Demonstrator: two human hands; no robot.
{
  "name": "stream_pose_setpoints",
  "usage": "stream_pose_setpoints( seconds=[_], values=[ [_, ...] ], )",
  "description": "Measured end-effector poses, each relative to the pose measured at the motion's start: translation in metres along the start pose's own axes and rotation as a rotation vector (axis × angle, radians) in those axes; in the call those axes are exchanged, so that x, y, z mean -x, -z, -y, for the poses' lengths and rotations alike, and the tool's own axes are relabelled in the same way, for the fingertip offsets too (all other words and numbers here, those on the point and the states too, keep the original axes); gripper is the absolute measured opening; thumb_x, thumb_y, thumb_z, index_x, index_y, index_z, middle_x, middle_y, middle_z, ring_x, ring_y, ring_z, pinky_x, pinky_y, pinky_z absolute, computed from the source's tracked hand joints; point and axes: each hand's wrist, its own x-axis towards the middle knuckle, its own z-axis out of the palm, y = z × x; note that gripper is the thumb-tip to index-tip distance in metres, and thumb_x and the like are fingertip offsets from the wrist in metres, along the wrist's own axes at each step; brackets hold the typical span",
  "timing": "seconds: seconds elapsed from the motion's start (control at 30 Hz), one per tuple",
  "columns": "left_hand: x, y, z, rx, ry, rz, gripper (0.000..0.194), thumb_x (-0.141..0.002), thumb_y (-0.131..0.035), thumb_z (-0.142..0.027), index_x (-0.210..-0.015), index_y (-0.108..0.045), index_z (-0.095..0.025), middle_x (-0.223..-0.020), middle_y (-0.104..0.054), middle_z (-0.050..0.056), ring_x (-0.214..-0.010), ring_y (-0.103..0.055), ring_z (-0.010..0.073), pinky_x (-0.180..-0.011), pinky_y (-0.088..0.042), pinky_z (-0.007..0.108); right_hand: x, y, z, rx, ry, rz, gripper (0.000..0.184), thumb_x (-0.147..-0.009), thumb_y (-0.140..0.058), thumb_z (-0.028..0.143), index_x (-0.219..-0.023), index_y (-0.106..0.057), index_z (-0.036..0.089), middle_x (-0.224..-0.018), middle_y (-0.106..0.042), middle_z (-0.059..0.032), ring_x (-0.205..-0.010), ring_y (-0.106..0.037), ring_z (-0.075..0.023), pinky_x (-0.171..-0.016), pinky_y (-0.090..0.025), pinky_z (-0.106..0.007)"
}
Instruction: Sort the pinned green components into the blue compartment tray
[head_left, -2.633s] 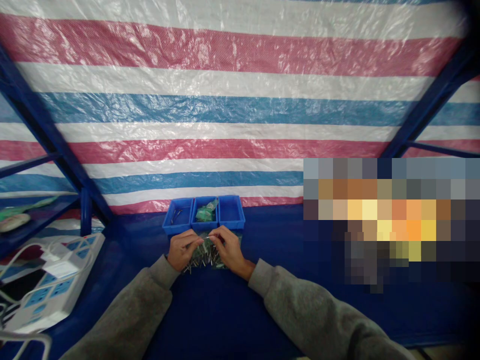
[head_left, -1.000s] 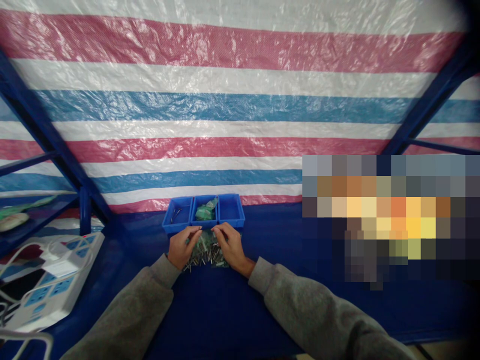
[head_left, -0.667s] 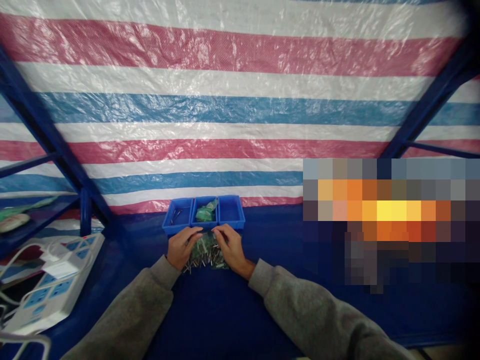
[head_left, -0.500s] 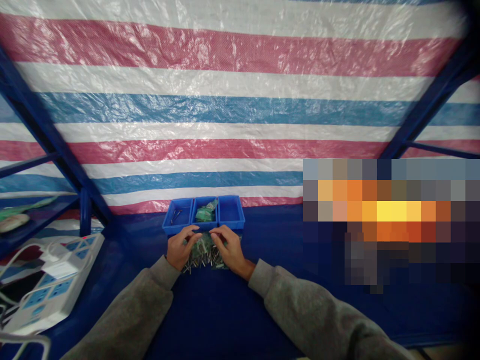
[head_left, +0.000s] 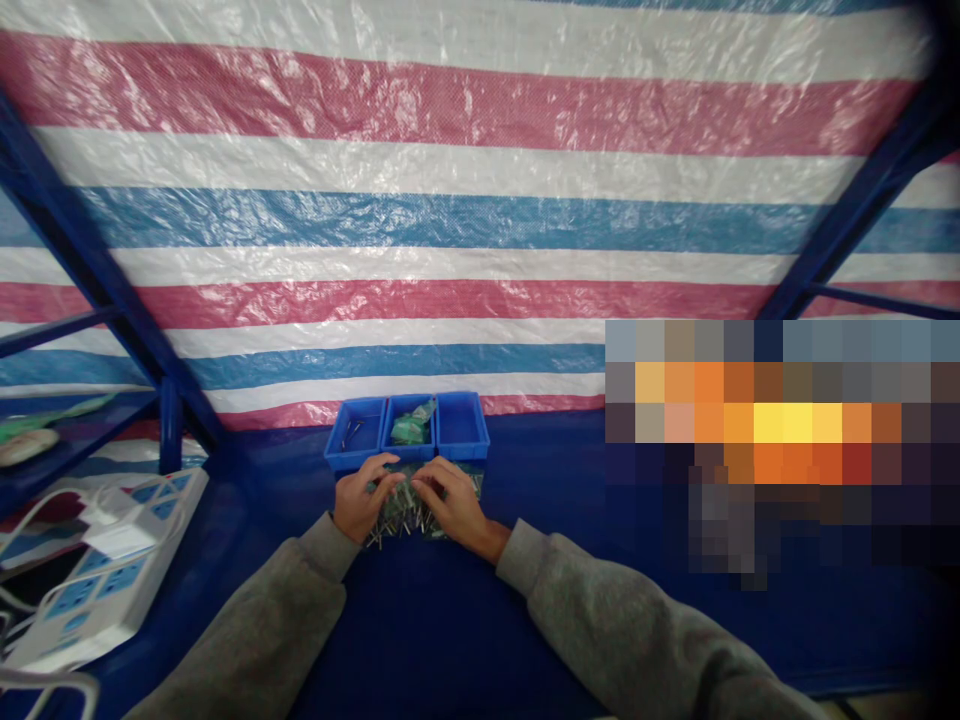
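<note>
My left hand (head_left: 363,503) is at the left side of a pile of slender silvery metal pieces (head_left: 397,519), which look like nails or rivets. Its index finger and thumb are curved with a gap between them, and nothing shows in them. Over the pile's right side, my right hand (head_left: 454,503) has thumb and fingertips drawn together; what they hold, if anything, is too small to make out. Clear and greenish plastic lies among the metal pieces, partly hidden by both hands. Just behind stand three joined blue bins.
The left bin (head_left: 336,440) has a few thin pieces, the middle bin (head_left: 409,455) a green plastic packet (head_left: 410,428). A white power strip (head_left: 124,590) with cables lies left on the blue table (head_left: 442,640). Striped sheeting (head_left: 480,220) hangs behind. A pixelated patch covers the right.
My right hand's fingertips have moved slightly left and closed together, nearer my left hand. My left hand has barely moved. The bins are unchanged.
</note>
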Motion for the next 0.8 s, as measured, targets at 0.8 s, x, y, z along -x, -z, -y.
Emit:
stream_pose_setpoints(
  seconds=[0.8],
  values=[
    [-0.0048,0.0027,-0.0021,-0.147,-0.153,0.038,0.026,-0.085,-0.052,-0.036,-0.068,-0.059,-0.018,-0.06,-0.059,0.0,-0.056,-0.054,0.0105,-0.058,-0.043,0.022,0.0002,0.0023,0.0009,-0.003,-0.06,-0.084,0.022,-0.089,-0.046,0.031,-0.084,-0.063,0.018,-0.074,-0.058,-0.0027,-0.066,-0.052,-0.0137,-0.064,-0.041,-0.025]
  ],
)
